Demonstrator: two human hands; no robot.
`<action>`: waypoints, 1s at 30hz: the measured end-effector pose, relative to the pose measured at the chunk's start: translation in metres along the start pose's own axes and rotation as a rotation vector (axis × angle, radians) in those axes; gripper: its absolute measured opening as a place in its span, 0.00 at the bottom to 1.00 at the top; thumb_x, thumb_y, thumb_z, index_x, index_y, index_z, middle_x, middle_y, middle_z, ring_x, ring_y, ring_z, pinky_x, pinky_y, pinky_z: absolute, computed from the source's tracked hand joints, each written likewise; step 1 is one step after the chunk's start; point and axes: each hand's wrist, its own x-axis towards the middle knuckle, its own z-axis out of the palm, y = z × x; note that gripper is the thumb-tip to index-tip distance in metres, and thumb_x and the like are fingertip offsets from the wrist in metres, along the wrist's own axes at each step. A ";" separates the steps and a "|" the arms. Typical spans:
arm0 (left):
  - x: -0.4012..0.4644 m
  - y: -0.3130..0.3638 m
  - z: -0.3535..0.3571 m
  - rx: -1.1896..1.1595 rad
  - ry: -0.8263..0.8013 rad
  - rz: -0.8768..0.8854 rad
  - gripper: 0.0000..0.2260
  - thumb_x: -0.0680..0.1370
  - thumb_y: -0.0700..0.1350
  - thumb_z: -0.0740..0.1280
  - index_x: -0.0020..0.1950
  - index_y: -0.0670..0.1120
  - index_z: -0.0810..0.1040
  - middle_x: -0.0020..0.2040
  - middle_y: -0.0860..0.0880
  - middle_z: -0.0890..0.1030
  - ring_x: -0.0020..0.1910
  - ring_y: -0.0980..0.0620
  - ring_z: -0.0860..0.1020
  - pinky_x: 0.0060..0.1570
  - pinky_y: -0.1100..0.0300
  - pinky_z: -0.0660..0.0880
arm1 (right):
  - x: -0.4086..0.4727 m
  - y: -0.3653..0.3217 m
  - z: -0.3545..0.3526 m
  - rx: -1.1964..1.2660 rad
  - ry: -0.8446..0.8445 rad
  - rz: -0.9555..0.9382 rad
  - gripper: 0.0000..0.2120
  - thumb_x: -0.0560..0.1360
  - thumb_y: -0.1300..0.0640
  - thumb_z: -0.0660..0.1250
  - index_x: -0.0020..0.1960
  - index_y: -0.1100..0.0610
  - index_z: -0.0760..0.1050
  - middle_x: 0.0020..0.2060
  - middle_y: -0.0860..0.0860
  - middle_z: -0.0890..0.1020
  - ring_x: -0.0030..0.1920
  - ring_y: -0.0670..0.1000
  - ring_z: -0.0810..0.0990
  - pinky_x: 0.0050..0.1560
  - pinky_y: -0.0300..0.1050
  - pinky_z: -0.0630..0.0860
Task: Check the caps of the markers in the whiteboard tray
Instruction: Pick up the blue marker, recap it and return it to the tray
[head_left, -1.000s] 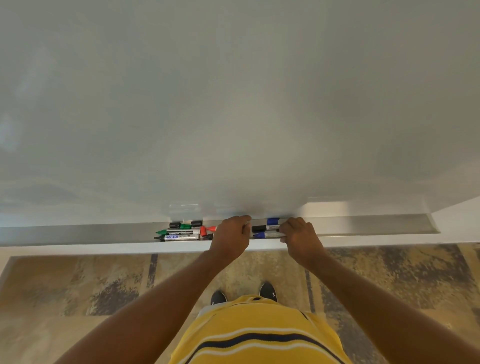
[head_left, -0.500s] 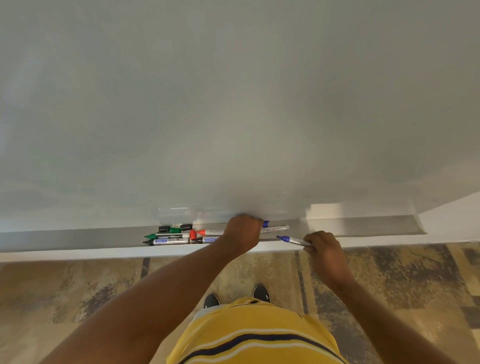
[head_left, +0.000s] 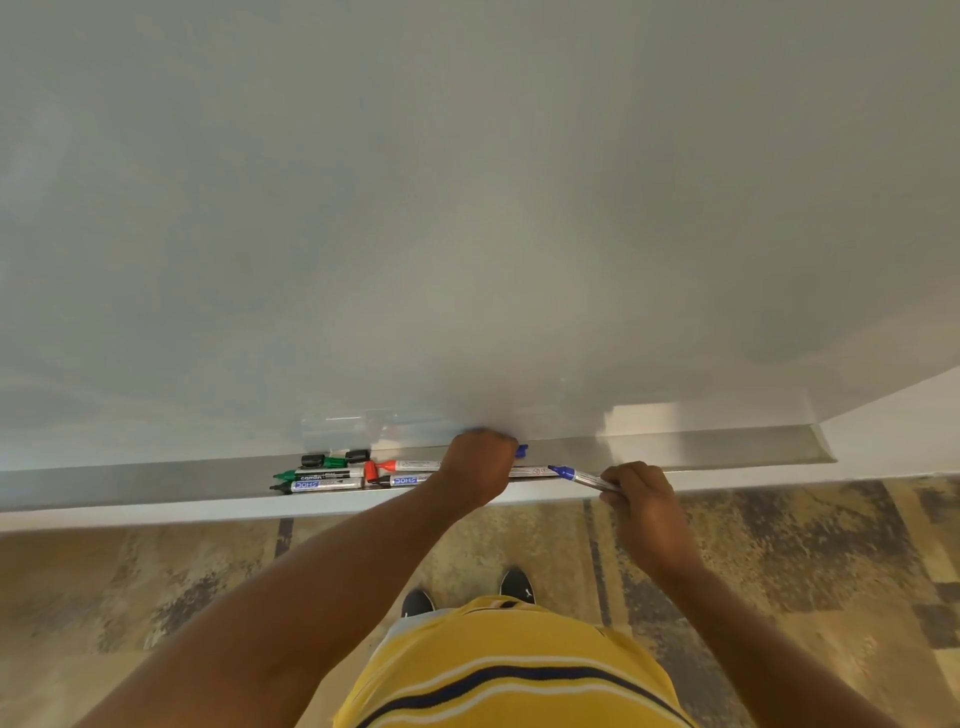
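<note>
1. Right now: mid-check, blue marker (head_left: 586, 477) is uncapped, bare tip pointing toward centre frame.
2. My right hand (head_left: 641, 499) is closed around the blue marker's barrel, just right of centre, at the front lip of the whiteboard tray (head_left: 727, 446).
3. My left hand (head_left: 480, 467) is fisted over the tray at centre frame; a bit of blue cap (head_left: 521, 450) pokes out at its right side, so I judge it's pinching the cap. Fingers hidden, can't confirm.
4. Left of that fist, in the tray: green marker (head_left: 319, 474), black marker (head_left: 317, 485) and red marker (head_left: 410, 465) all show bare tips; two loose black caps (head_left: 312, 460) sit behind them.
5. Next, as I read it: line cap up with tip, push until seated, then do the rest.
</note>
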 end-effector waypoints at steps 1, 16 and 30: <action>0.000 0.000 0.000 0.001 0.005 0.001 0.07 0.77 0.43 0.65 0.51 0.46 0.81 0.45 0.44 0.84 0.44 0.43 0.82 0.49 0.52 0.80 | 0.000 0.001 0.000 0.005 0.003 -0.003 0.08 0.71 0.67 0.70 0.50 0.60 0.78 0.43 0.54 0.80 0.42 0.50 0.71 0.41 0.43 0.69; -0.072 -0.014 -0.041 -0.836 0.239 -0.183 0.07 0.78 0.44 0.65 0.53 0.51 0.80 0.37 0.52 0.82 0.34 0.54 0.79 0.35 0.72 0.73 | 0.024 -0.052 -0.031 0.299 0.039 0.020 0.11 0.76 0.60 0.67 0.56 0.50 0.75 0.46 0.43 0.79 0.47 0.39 0.76 0.43 0.25 0.69; -0.123 -0.037 -0.090 -1.268 0.382 -0.136 0.11 0.81 0.38 0.63 0.58 0.51 0.80 0.41 0.46 0.84 0.37 0.55 0.81 0.48 0.63 0.80 | 0.038 -0.107 -0.059 0.287 0.101 -0.207 0.11 0.75 0.55 0.65 0.57 0.51 0.77 0.50 0.46 0.81 0.47 0.42 0.76 0.47 0.28 0.70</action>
